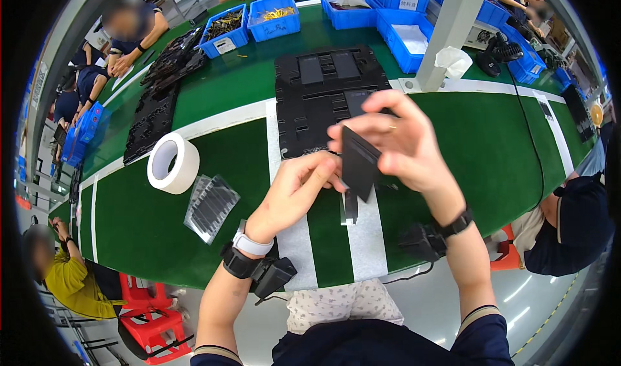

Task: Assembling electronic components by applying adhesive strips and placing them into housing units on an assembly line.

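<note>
My right hand (404,143) grips a thin black rectangular panel (359,165) by its edges, tilted above the table. Close to the panel's lower left edge, my left hand (301,188) has its thumb and fingers pressed together; whatever they hold is hidden. Just below those fingertips is a small black strip with a clear border (350,209), and I cannot tell whether it is held or lying down. Beyond both hands lies a black compartment tray (301,110) with several dark flat pieces in it, its right part hidden behind my right hand.
A white tape roll (173,163) and clear sheets bearing black strips (211,207) lie left on the green table (142,236). Farther off are stacked black trays (152,117), blue bins (275,18) and a grey post (451,36). A black cable (525,117) runs down the right side. Other people sit around.
</note>
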The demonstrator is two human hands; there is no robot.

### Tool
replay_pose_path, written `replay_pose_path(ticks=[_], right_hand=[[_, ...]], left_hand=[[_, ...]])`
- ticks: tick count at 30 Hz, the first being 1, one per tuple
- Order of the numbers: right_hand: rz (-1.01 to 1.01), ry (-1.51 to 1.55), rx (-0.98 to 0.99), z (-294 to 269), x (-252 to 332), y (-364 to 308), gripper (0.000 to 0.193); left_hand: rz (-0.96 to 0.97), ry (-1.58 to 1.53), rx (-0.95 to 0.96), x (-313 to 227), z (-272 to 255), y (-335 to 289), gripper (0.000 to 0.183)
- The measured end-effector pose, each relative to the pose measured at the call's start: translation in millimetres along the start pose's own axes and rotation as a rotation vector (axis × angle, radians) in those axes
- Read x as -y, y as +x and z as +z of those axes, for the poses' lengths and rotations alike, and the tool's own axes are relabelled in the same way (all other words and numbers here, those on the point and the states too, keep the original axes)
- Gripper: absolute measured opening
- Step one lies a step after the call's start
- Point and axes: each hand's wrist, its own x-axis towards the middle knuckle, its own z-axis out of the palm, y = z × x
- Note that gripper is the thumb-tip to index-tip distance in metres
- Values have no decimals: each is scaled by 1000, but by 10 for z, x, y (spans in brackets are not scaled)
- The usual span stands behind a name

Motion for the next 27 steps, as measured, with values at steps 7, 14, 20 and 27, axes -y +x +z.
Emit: replay_pose_path(ticks=[7, 14, 20, 27], right_hand=[[207, -1250, 290, 164, 223, -608, 39], [211, -1332, 242, 3, 126, -839, 31], [111, -1290, 248, -38, 27, -932, 31], [92, -1277, 208, 23, -12, -983, 33]], left_hand=[[32, 728, 79, 13, 43, -40, 24], [0, 809, 158, -39, 86, -77, 24], [-14, 847, 192, -61, 173, -76, 23], [-34, 894, 211, -63, 207, -101, 23]])
